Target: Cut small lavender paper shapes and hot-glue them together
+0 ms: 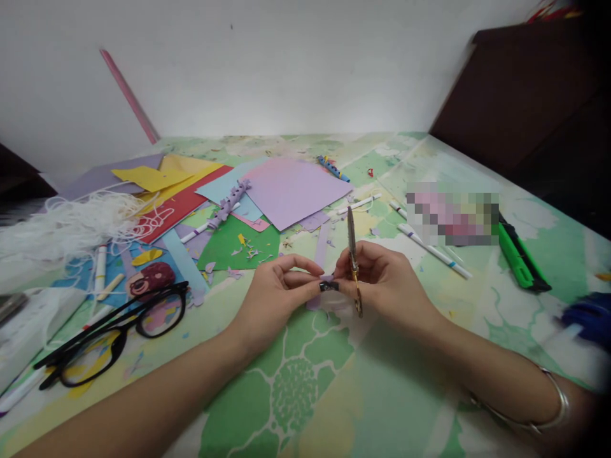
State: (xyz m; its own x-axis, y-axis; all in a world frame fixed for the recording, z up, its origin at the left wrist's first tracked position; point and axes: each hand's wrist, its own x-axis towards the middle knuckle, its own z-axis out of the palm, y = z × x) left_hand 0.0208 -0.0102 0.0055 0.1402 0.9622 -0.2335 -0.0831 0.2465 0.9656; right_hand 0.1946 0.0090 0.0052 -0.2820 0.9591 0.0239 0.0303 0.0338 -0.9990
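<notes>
Head view: above the patterned worktop (305, 407), the left hand (286, 286) and right hand (382, 280) pinch a small dark piece (329, 285) between them at fingertip level. Scissors (354, 261) stand nearly upright at the right hand's fingers. Eyeglasses (125, 331) lie left; a green cutter (522, 254) lies right.

Through the head view, I saw my two hands pinch a small dark piece (329, 286). My right hand (382, 280) held scissors (353, 254); my left hand (281, 286) was beside it.
</notes>
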